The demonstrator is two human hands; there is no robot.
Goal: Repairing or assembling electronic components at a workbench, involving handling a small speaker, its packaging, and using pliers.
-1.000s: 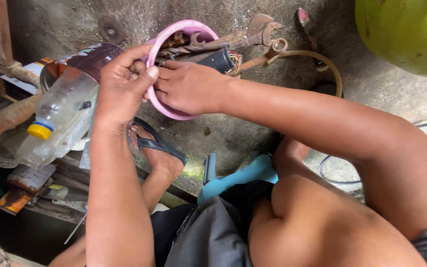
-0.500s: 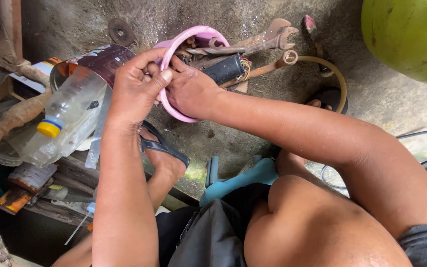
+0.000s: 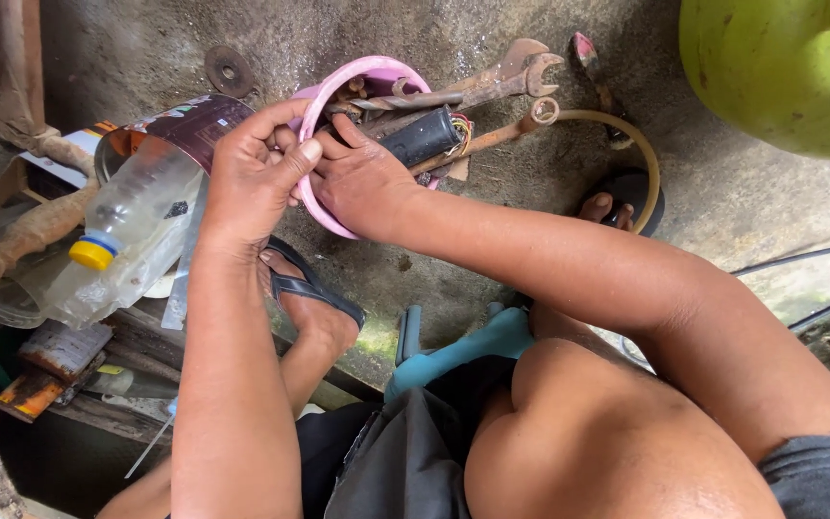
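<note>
Pink plastic bowl [image 3: 324, 207] of rusty wrenches [image 3: 492, 82] being steadied.
Left hand [image 3: 252, 178] is clamping fingers on its nine-o'clock rim while right hand [image 3: 362, 183] is digging inside, fingers hidden.

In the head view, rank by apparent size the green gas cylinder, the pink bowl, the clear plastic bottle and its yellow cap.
1. Green gas cylinder, though cut off by the frame.
2. and 3. Clear plastic bottle and pink bowl: too alike to rank, as hands hide part of the bowl.
4. Yellow cap, plainly smallest.
</note>
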